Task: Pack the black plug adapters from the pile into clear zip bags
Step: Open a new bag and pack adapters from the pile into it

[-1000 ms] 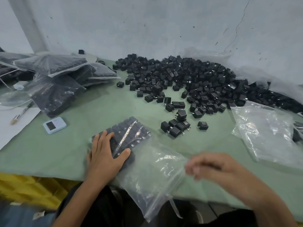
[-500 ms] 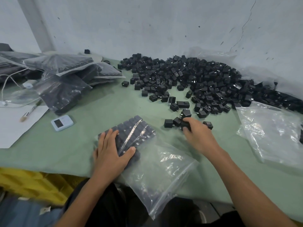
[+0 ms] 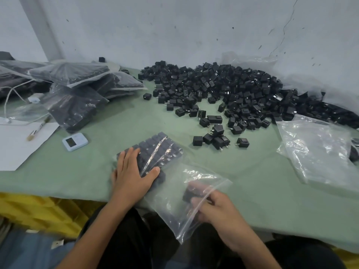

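You are mid-load. Your right hand (image 3: pixel 211 208) is at the mouth of the zip bag (image 3: pixel 171 216), its fingers curled round a black adapter (image 3: pixel 191 193) that shows dark through the plastic. Blur hides whether you hold one or more. Your left hand (image 3: pixel 134 171) lies flat on the bag, fingers straight and spread, pressing on the packed rows (image 3: pixel 161 150) through the film.

I judge the next move to be seating what you hold against the nearest row, turned the same way as its neighbours. Your left hand should steady the rows so none tips. Then let go and fetch more.

The bag lies on the green table cover (image 3: pixel 87 171), its closed end away from you and its mouth hanging limp over the table edge. The far half holds tidy rows. The near half looks empty apart from what you hold, so this bag seems roughly half done.

The loose cluster (image 3: pixel 217 138) sits just beyond the bag, and the main pile (image 3: pixel 223 88) lies further back against the wall.

To your right lie the empty clear bags (image 3: pixel 318 152). At far left the filled bags (image 3: pixel 77 88) lie heaped on each other, dark with adapters. Nearer you on that side are a small pale device (image 3: pixel 74 141), a brush (image 3: pixel 37 129) and a sheet of paper (image 3: pixel 15 148).
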Demonstrator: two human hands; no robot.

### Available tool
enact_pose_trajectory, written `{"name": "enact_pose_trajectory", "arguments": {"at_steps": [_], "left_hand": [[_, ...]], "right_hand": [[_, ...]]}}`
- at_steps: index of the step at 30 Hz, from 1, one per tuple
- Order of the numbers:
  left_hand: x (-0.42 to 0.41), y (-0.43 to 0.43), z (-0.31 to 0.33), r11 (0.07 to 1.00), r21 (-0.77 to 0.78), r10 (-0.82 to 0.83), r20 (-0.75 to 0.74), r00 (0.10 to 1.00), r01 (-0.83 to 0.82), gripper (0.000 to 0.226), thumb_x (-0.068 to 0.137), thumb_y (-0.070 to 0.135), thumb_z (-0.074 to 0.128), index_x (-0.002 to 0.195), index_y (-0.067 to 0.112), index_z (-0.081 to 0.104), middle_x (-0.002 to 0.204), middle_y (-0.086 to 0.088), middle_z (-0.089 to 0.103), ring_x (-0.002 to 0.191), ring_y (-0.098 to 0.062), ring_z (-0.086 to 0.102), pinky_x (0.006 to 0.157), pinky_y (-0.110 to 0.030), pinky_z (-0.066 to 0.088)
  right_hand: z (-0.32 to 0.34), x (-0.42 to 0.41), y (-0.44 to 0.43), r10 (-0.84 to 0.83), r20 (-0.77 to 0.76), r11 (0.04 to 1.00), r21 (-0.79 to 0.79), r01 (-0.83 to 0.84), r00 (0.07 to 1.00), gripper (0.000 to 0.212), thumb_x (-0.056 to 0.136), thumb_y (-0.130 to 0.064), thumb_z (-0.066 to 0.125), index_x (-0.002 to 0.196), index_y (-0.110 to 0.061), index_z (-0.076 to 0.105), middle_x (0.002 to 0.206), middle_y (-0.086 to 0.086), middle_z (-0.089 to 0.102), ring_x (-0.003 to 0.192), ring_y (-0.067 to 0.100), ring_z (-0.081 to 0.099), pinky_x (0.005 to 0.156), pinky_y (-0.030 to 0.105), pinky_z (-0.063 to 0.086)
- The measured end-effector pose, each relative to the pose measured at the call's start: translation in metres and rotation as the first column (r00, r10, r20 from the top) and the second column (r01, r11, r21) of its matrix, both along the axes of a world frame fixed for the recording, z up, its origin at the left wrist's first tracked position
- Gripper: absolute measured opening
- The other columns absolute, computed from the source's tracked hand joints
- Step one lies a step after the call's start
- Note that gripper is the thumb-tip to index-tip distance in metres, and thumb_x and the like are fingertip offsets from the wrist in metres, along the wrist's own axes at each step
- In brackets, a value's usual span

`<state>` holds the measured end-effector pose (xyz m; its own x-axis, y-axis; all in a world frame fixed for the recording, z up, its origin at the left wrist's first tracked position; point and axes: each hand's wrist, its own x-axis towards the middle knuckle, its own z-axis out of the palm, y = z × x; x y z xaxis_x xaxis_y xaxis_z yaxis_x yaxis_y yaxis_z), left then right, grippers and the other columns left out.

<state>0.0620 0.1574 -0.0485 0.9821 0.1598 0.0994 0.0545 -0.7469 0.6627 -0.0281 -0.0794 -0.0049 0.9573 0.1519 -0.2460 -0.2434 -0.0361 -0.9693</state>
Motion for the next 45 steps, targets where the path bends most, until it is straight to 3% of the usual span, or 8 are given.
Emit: {"name": "enact_pose_trajectory", "arguments": {"at_steps": [6,10,13,17,29,37,41,45], "left_hand": [[0.0,0.0,0.001,1.0,0.005,0.004,-0.005,1.0,-0.004,0.088,0.084,0.07,0.054,0.155,0.036,0.015,0.165,0.016,0.005,0.15,-0.001,-0.009,0.122,-0.046,0.005],[0.0,-0.001,0.001,1.0,0.021,0.013,0.009,1.0,-0.013,0.087,0.086,0.065,0.057,0.156,0.034,0.016,0.165,0.015,0.006,0.15,-0.002,-0.007,0.122,-0.047,0.006],[0.001,-0.001,0.001,1.0,0.017,0.014,0.019,1.0,-0.014,0.087,0.086,0.064,0.058,0.156,0.033,0.016,0.165,0.013,0.007,0.15,-0.003,-0.007,0.122,-0.047,0.007],[0.001,-0.001,0.0,1.0,0.021,0.006,0.014,1.0,-0.006,0.088,0.086,0.065,0.057,0.156,0.033,0.015,0.165,0.014,0.006,0.15,-0.002,-0.008,0.123,-0.048,0.007],[0.005,-0.001,0.002,0.996,0.09,0.017,-0.032,0.999,-0.014,0.097,0.073,0.079,0.04,0.155,0.032,0.017,0.166,0.013,0.006,0.151,-0.006,-0.006,0.121,-0.05,0.009],[0.015,-0.015,0.005,0.97,0.234,0.055,0.069,0.996,-0.07,0.09,0.081,0.081,0.041,0.154,0.03,0.024,0.165,0.005,0.017,0.152,-0.014,0.005,0.122,-0.04,-0.002],[0.018,-0.012,0.003,0.977,0.203,0.062,0.032,0.998,-0.067,0.091,0.082,0.078,0.047,0.156,0.031,0.022,0.166,0.006,0.015,0.152,-0.012,0.005,0.123,-0.039,-0.003],[0.018,-0.015,0.002,0.978,0.19,0.073,0.062,0.995,-0.083,0.091,0.082,0.077,0.048,0.155,0.031,0.024,0.165,0.007,0.016,0.152,-0.011,0.006,0.123,-0.038,-0.004]], "right_hand": [[-0.02,0.057,0.052,-0.137,-0.065,0.912,0.382,0.152,0.988,0.034,0.096,0.008,0.051,0.119,-0.013,0.065,0.113,0.01,0.073,0.104,0.024,0.071,0.082,0.027,0.058],[-0.035,0.072,0.064,-0.089,0.207,0.983,-0.14,0.12,0.974,0.037,0.101,-0.001,0.049,0.135,-0.013,0.056,0.127,0.006,0.066,0.111,0.022,0.066,0.094,0.036,0.055],[-0.035,0.073,0.065,0.036,0.379,0.889,-0.435,0.144,0.925,0.029,0.101,-0.011,0.052,0.128,-0.018,0.058,0.117,-0.006,0.066,0.106,0.011,0.064,0.087,0.012,0.049],[-0.033,0.073,0.071,-0.045,0.426,0.915,-0.346,0.209,0.903,0.02,0.102,-0.015,0.053,0.118,-0.014,0.066,0.109,0.002,0.07,0.1,0.019,0.067,0.092,0.039,0.053],[-0.043,0.076,0.069,0.017,0.425,0.866,-0.459,0.199,0.905,0.031,0.102,-0.035,0.051,0.13,-0.027,0.061,0.127,-0.016,0.063,0.115,-0.001,0.056,0.104,0.031,0.046],[-0.041,0.071,0.064,0.139,0.376,0.845,-0.528,0.089,0.916,0.046,0.102,-0.015,0.048,0.147,-0.023,0.045,0.138,0.0,0.058,0.128,0.012,0.052,0.111,0.031,0.039],[-0.021,0.047,0.046,0.298,0.228,0.841,-0.523,-0.142,0.927,0.064,0.102,-0.01,0.05,0.152,-0.034,0.018,0.147,-0.017,0.034,0.133,-0.004,0.034,0.099,-0.005,0.023],[0.012,0.007,-0.014,0.44,0.157,0.848,-0.396,-0.352,0.884,0.036,0.097,-0.009,0.061,0.126,-0.031,0.065,0.121,-0.005,0.068,0.111,0.005,0.064,0.101,0.023,0.048]]}}
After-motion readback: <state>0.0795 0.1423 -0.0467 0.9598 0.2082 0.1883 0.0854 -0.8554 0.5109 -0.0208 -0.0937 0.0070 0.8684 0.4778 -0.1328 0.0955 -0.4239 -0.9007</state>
